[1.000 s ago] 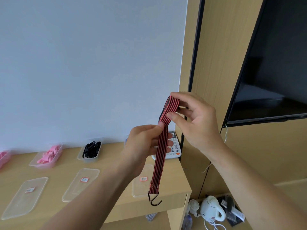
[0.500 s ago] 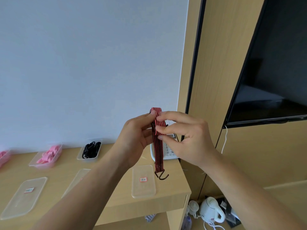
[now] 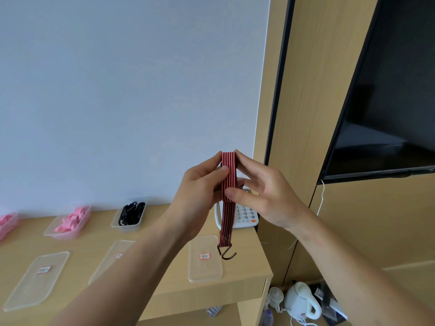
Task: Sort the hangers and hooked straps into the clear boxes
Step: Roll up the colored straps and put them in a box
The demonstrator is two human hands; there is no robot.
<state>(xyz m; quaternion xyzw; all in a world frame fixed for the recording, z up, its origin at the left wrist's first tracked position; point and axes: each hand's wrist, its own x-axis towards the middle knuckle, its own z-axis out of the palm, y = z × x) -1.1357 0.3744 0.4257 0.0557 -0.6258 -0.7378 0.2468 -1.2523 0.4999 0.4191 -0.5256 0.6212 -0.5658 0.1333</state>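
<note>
Both hands raised above worktop (image 3: 244, 282), pinching folded red-black striped strap (image 3: 228, 184). Left hand (image 3: 200, 194) fingers closed on its upper part; right hand (image 3: 263, 196) thumb and forefinger clamp it, other fingers spread. Hook (image 3: 226, 253) dangles over lid (image 3: 204, 258) near the worktop's right edge; lid label unreadable. Black-strap box (image 3: 130, 217) and pink box (image 3: 69, 223) sit against the wall.

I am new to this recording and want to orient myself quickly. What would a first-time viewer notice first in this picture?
The eye goes first to the red-and-black striped strap, held folded in mid-air at the centre between the left hand and the right hand, with a dark metal hook dangling from its lower end. Next come the clear boxes on the wooden desk at lower left: one box of pink items and one box of black items.
</note>
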